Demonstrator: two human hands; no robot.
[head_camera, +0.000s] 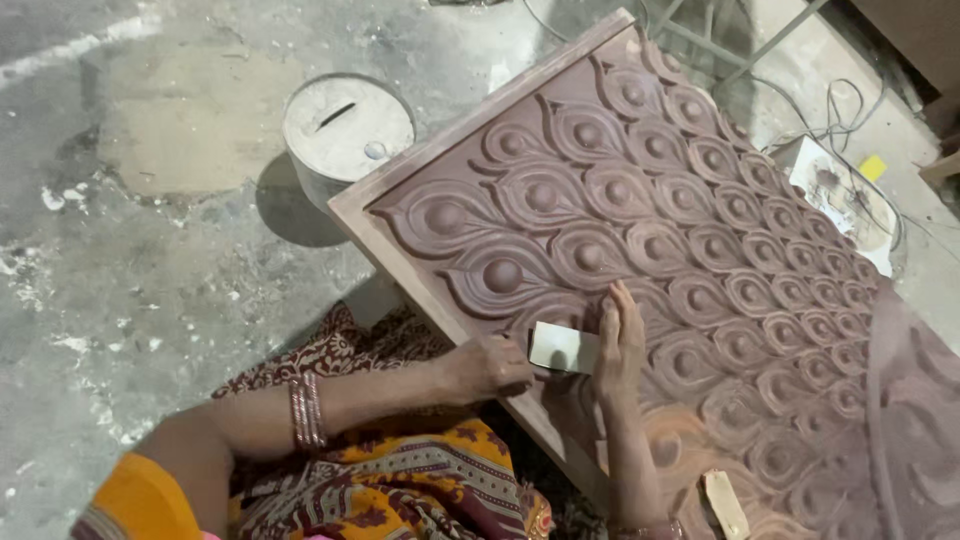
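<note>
Sandpaper (563, 347) pinched in left hand (490, 367) fingers — right hand (620, 345) flat, fingers together, on carved panel (700, 250).

hands (560, 355), sandpaper (563, 347), carved panel (700, 230)

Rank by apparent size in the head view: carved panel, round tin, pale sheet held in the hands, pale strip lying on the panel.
1. carved panel
2. round tin
3. pale sheet and pale strip: similar in size, too close to rank.

Woodcarving workshop: large reddish-brown carved wooden panel (680, 230) on dusty paint-splattered concrete floor (130, 230), round dust-coated tin (347, 128), loose cables (850, 110).
</note>
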